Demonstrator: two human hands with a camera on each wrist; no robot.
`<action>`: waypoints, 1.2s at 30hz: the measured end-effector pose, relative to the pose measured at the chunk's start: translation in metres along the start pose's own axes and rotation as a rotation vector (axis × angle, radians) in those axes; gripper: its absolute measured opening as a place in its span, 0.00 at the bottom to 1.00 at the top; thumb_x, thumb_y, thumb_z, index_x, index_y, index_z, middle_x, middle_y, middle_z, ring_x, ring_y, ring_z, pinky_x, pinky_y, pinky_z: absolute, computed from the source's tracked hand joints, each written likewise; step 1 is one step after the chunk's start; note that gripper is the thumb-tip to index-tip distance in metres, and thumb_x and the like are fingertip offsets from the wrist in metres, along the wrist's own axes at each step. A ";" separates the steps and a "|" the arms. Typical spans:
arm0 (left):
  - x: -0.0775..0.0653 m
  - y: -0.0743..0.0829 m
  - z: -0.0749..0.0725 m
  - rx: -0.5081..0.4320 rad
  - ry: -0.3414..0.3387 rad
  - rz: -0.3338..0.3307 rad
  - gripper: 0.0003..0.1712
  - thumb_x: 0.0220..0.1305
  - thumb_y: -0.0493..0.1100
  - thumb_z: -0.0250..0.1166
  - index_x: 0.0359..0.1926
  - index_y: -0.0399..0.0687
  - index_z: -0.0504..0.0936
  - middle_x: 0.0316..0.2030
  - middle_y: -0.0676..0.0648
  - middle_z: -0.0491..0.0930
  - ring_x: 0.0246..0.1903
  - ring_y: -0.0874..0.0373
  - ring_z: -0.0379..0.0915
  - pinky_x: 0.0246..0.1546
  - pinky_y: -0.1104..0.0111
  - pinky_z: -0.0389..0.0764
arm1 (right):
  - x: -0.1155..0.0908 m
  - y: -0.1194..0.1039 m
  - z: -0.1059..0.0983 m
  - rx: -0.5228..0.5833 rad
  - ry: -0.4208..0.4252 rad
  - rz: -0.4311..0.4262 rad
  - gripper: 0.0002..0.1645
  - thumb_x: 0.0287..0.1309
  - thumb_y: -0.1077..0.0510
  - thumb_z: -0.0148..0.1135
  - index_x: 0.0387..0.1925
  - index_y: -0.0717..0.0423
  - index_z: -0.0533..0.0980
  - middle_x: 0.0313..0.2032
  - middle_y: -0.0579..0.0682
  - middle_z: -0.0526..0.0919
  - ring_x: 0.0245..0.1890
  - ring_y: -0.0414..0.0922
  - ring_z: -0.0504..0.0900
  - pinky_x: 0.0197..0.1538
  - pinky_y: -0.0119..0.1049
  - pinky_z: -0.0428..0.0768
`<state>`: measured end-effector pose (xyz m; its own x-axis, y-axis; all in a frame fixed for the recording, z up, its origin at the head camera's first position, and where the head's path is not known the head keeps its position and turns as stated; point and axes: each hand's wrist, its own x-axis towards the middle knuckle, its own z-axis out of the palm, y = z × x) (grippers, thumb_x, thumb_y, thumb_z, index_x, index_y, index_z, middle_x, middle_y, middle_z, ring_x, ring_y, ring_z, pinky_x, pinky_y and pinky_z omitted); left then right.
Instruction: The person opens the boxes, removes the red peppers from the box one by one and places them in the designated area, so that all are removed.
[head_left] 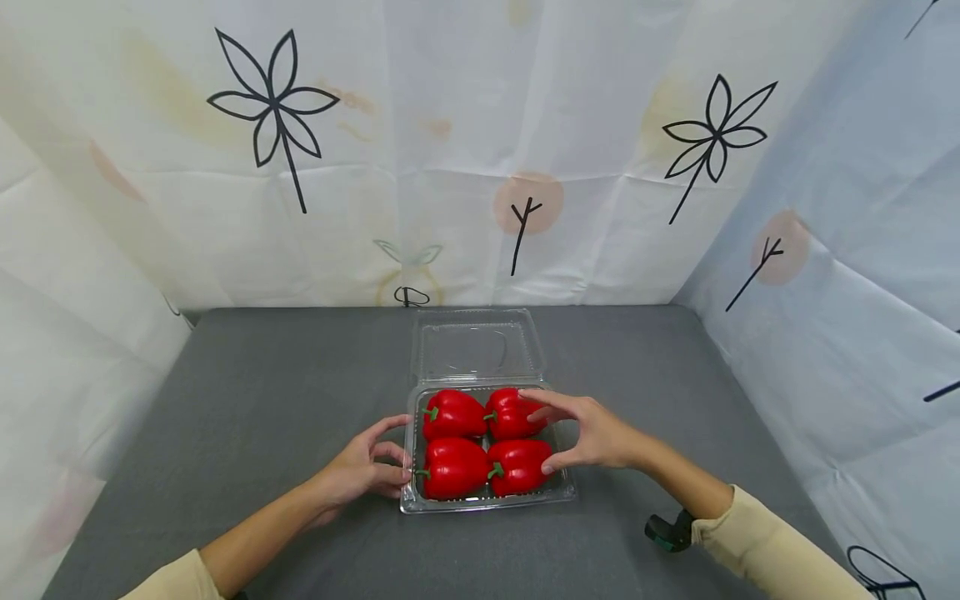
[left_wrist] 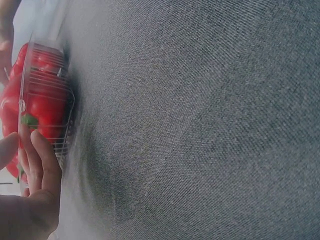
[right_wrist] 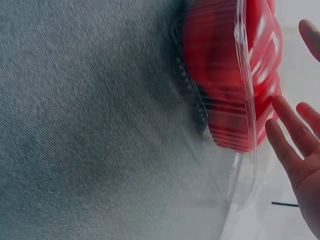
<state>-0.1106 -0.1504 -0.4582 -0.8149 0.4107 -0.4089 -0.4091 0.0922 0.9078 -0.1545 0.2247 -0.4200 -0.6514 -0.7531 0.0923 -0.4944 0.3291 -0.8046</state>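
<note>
A clear plastic clamshell container sits on the grey table with several red bell peppers in it, arranged in two rows. Its transparent lid lies folded back on the far side. At the container's left wall is my left hand, its fingers lying along the outside of the clear plastic. Over the right-hand peppers my right hand is spread, thumb and fingers apart. The right wrist view shows its fingers beside the rim, gripping nothing; whether they touch a pepper I cannot tell.
Grey cloth covers the table around the container. A white curtain printed with plants hangs behind and along both sides. A dark device is strapped near my right sleeve.
</note>
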 end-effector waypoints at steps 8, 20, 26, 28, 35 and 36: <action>0.002 0.000 0.000 0.005 0.011 -0.025 0.46 0.60 0.33 0.69 0.74 0.47 0.54 0.40 0.41 0.79 0.34 0.50 0.80 0.39 0.59 0.85 | 0.000 -0.008 0.003 0.011 -0.030 -0.029 0.48 0.48 0.60 0.78 0.69 0.62 0.65 0.59 0.59 0.78 0.51 0.54 0.82 0.52 0.59 0.79; 0.003 -0.001 -0.001 0.011 0.017 -0.031 0.46 0.60 0.34 0.69 0.74 0.47 0.55 0.39 0.42 0.80 0.34 0.50 0.80 0.39 0.59 0.85 | 0.009 -0.010 0.007 -0.091 -0.214 0.069 0.45 0.49 0.56 0.78 0.68 0.57 0.68 0.60 0.52 0.78 0.58 0.48 0.76 0.57 0.44 0.79; 0.003 -0.003 -0.001 -0.002 0.012 -0.023 0.47 0.60 0.34 0.70 0.74 0.48 0.54 0.39 0.42 0.80 0.34 0.50 0.80 0.39 0.59 0.85 | 0.014 -0.010 0.009 -0.196 -0.250 0.086 0.47 0.48 0.56 0.78 0.69 0.52 0.68 0.60 0.50 0.75 0.59 0.47 0.72 0.56 0.45 0.78; 0.003 -0.003 -0.001 -0.007 0.007 -0.016 0.47 0.60 0.34 0.70 0.74 0.47 0.54 0.39 0.42 0.79 0.33 0.50 0.80 0.39 0.59 0.85 | 0.015 -0.011 0.010 -0.223 -0.263 0.083 0.46 0.47 0.56 0.78 0.69 0.51 0.69 0.57 0.48 0.75 0.57 0.46 0.71 0.55 0.43 0.78; 0.003 -0.004 0.000 -0.009 0.011 -0.019 0.47 0.60 0.33 0.69 0.74 0.48 0.54 0.39 0.42 0.79 0.33 0.51 0.80 0.38 0.60 0.84 | 0.021 -0.014 0.012 -0.254 -0.294 0.090 0.45 0.44 0.57 0.78 0.67 0.52 0.71 0.49 0.43 0.72 0.53 0.44 0.70 0.50 0.38 0.77; 0.003 -0.004 0.000 -0.009 0.011 -0.017 0.47 0.60 0.33 0.69 0.74 0.48 0.54 0.38 0.42 0.79 0.33 0.51 0.80 0.38 0.60 0.84 | 0.021 -0.013 0.012 -0.250 -0.295 0.092 0.45 0.44 0.57 0.78 0.67 0.52 0.72 0.48 0.43 0.72 0.53 0.44 0.70 0.50 0.37 0.77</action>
<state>-0.1116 -0.1498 -0.4630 -0.8124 0.3987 -0.4255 -0.4267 0.0907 0.8998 -0.1549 0.1977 -0.4147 -0.5244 -0.8333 -0.1749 -0.5900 0.5037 -0.6310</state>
